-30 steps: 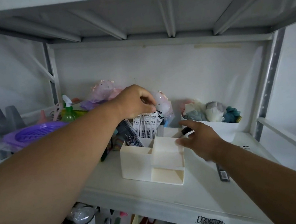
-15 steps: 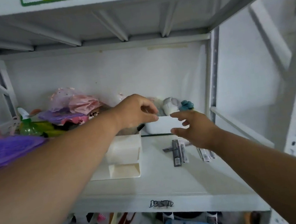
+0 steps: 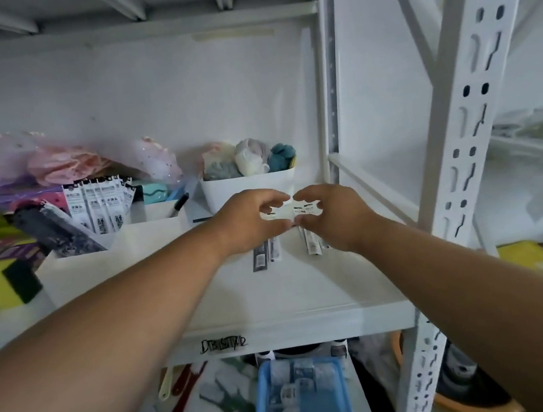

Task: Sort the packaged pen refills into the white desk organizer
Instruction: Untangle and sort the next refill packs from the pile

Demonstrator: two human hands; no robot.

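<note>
- The shelf (image 3: 275,295) carried the white desk organizer (image 3: 120,250) toward its left edge, several refill packs (image 3: 100,204) already stood inside.
- Loose refill packets (image 3: 301,209) near the right rear corner were pinched by the curled left hand (image 3: 251,222) and right hand (image 3: 337,218).
- They were best squared together before lifting.

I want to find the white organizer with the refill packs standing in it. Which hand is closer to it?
Left. The left hand is just right of the white organizer. The right hand is farther right, past the left one, over loose refill packs lying on the shelf.
</note>
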